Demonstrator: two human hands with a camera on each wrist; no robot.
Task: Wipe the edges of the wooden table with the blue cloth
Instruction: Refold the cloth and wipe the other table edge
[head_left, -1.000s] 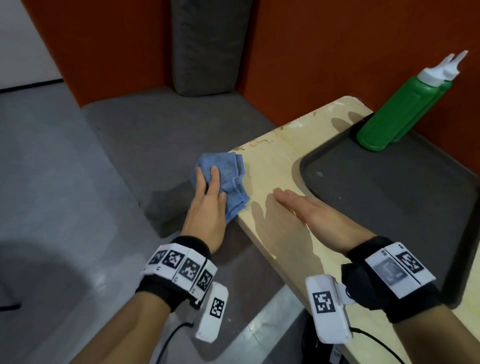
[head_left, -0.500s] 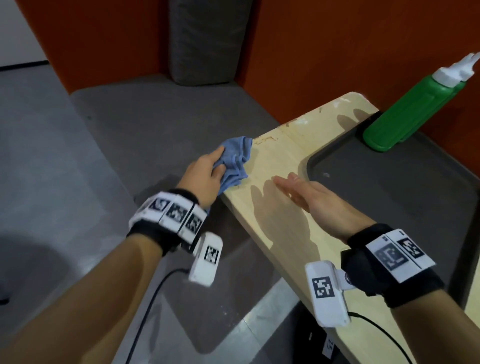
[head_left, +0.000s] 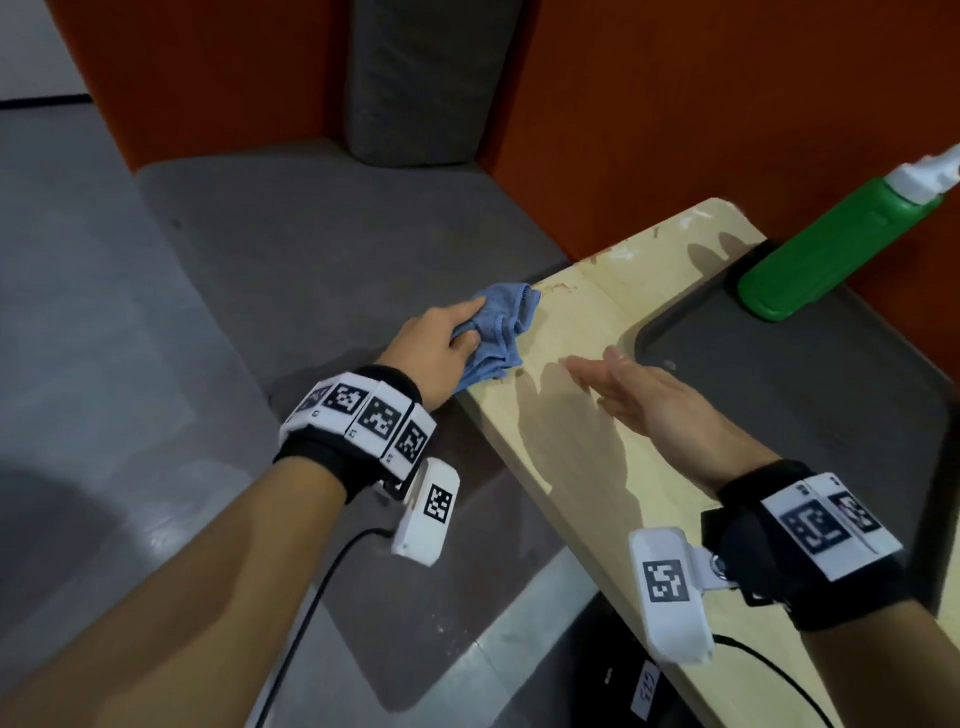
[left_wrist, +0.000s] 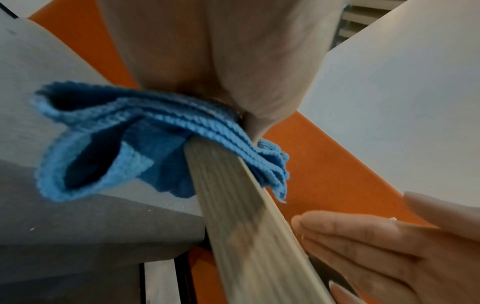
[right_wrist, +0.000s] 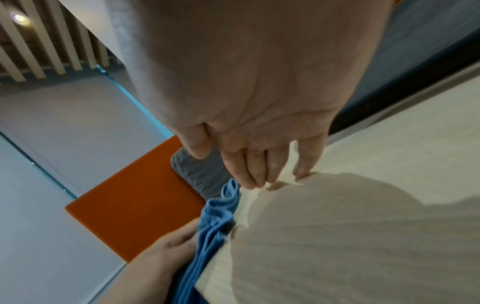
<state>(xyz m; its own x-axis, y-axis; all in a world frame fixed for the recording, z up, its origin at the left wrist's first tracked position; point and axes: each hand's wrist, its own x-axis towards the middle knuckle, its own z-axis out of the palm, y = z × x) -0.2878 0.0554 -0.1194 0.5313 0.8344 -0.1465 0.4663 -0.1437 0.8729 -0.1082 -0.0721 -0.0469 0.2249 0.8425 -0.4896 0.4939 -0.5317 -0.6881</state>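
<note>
The pale wooden table runs from the lower right toward the far orange wall. My left hand grips the bunched blue cloth against the table's left edge. In the left wrist view the blue cloth wraps over the table edge under my palm. My right hand lies flat on the tabletop with straight fingers, just right of the cloth and holding nothing. The right wrist view shows the right hand's fingertips touching the table, with the blue cloth beside them.
A dark grey tray lies on the table to the right, with a green squeeze bottle lying at its far end. A grey bench seat and back cushion sit to the left, below the table. Orange walls close the far side.
My left hand has slid the cloth along the table's left edge away from me, toward the far corner. Its fingers went from flat on the cloth to curled around it. The right hand stayed put.
</note>
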